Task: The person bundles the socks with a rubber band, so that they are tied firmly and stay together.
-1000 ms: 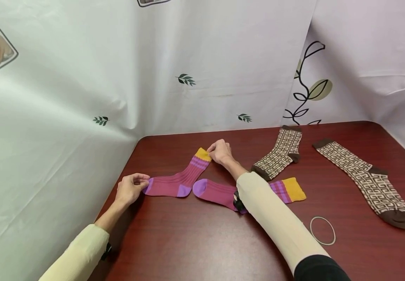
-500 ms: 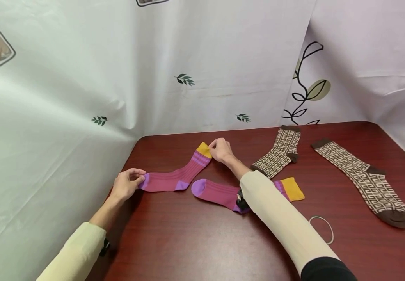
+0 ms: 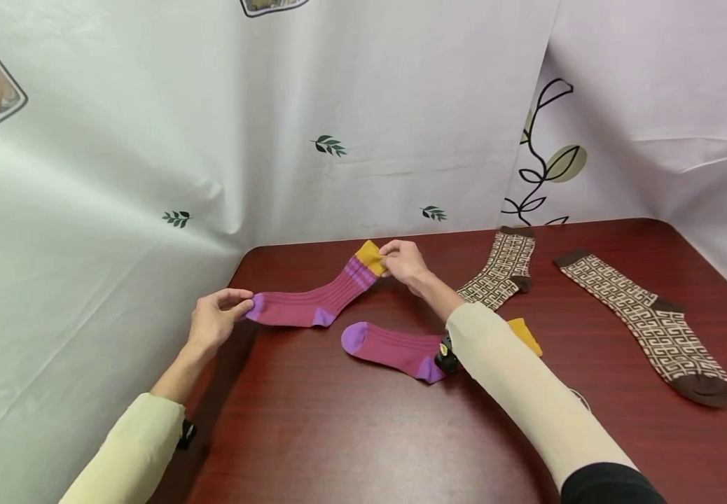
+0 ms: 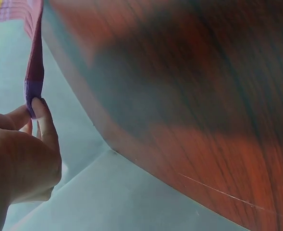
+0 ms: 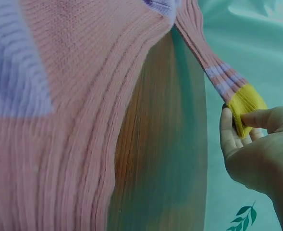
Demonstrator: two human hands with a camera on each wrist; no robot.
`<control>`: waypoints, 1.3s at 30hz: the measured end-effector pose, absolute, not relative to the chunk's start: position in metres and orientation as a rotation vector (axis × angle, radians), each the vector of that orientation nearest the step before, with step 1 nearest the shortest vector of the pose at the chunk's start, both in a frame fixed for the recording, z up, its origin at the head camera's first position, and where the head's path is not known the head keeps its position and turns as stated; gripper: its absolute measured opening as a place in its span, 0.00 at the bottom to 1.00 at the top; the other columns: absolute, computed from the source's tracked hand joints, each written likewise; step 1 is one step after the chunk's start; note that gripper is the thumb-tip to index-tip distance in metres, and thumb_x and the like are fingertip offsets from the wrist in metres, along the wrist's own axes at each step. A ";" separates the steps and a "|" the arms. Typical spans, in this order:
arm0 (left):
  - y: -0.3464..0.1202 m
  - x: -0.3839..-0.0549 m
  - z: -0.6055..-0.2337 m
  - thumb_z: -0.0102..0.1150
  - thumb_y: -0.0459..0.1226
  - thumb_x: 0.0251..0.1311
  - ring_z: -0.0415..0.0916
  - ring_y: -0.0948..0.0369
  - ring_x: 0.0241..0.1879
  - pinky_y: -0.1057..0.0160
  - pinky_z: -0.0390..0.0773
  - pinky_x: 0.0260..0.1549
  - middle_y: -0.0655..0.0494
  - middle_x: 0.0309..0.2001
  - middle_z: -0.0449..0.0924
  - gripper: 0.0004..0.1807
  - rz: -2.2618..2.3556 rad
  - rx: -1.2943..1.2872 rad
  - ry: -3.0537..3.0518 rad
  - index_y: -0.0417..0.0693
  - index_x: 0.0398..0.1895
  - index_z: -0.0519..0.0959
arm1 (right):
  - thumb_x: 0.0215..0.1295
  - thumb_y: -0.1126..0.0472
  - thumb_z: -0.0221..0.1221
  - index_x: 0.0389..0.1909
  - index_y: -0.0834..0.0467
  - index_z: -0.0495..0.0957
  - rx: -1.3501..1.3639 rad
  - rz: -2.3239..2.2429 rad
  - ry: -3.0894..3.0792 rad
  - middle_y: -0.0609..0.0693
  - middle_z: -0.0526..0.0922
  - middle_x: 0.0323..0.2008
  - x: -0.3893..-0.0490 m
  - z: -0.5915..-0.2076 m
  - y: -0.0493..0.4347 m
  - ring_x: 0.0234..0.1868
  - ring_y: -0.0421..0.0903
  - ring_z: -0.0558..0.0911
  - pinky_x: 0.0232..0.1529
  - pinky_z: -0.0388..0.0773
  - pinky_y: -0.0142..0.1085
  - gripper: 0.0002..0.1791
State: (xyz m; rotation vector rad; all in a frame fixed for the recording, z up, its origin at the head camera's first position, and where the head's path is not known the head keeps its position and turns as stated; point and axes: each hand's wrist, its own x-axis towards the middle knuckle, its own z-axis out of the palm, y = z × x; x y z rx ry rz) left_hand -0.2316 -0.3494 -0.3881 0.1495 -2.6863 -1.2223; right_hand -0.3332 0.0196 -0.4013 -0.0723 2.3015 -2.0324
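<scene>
A magenta sock [image 3: 294, 308] with purple toe and heel and a yellow cuff stretches between both hands near the table's back left corner. My left hand [image 3: 213, 318] pinches its purple toe between thumb and fingers, and the left wrist view shows the sock [image 4: 34, 67] hanging in this pinch. At the yellow cuff, my right hand [image 3: 404, 262] grips the edge; in the right wrist view the thumb lies over the cuff [image 5: 247, 103]. A matching sock [image 3: 395, 348] lies flat nearer the front, partly hidden under the right forearm.
Two brown-and-cream patterned socks lie to the right: a smaller one [image 3: 508, 262] at the back and a longer one [image 3: 647, 322] beside it. A pale elastic loop [image 3: 580, 399] is mostly hidden behind the right sleeve. White printed sheeting [image 3: 363, 189] stands along the table's edges.
Both hands have moved back and a little apart, carrying the magenta sock up and away from the matching one. The right forearm now covers more of the matching sock and the elastic loop.
</scene>
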 end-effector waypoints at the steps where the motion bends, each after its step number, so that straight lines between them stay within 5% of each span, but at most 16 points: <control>1: -0.349 -0.232 -0.387 0.71 0.41 0.70 0.84 0.73 0.35 0.74 0.80 0.36 0.46 0.48 0.90 0.17 -1.234 0.152 -2.681 0.40 0.56 0.87 | 0.67 0.79 0.58 0.44 0.69 0.79 -0.077 -2.061 2.279 0.65 0.87 0.43 -0.333 -0.401 0.022 0.33 0.46 0.82 0.52 0.85 0.53 0.08; 7: -0.342 -0.233 -0.379 0.69 0.40 0.72 0.83 0.74 0.38 0.72 0.81 0.40 0.47 0.51 0.88 0.20 -1.393 0.153 -2.652 0.38 0.61 0.84 | 0.69 0.80 0.59 0.47 0.67 0.76 -0.143 -2.182 2.234 0.64 0.84 0.41 -0.330 -0.399 0.036 0.37 0.50 0.82 0.45 0.88 0.46 0.10; 14: -0.329 -0.235 -0.372 0.66 0.38 0.74 0.83 0.70 0.42 0.73 0.80 0.44 0.55 0.50 0.87 0.22 -1.574 0.093 -2.640 0.35 0.65 0.81 | 0.70 0.80 0.58 0.51 0.70 0.82 -0.236 -2.149 2.323 0.67 0.86 0.54 -0.325 -0.397 0.054 0.41 0.51 0.83 0.34 0.84 0.31 0.12; 24: -0.310 -0.237 -0.366 0.70 0.38 0.71 0.82 0.66 0.42 0.71 0.79 0.42 0.55 0.49 0.89 0.23 -1.621 0.002 -2.662 0.37 0.65 0.82 | 0.72 0.78 0.59 0.56 0.71 0.85 -0.259 -2.069 2.358 0.66 0.84 0.60 -0.314 -0.395 0.083 0.38 0.46 0.85 0.47 0.87 0.46 0.16; 39: -0.279 -0.241 -0.368 0.72 0.31 0.67 0.85 0.68 0.36 0.68 0.82 0.38 0.52 0.39 0.91 0.21 -1.787 -0.116 -2.593 0.28 0.59 0.81 | 0.72 0.69 0.66 0.55 0.66 0.87 -0.308 -1.856 2.525 0.64 0.87 0.55 -0.288 -0.378 0.135 0.33 0.43 0.88 0.36 0.80 0.28 0.14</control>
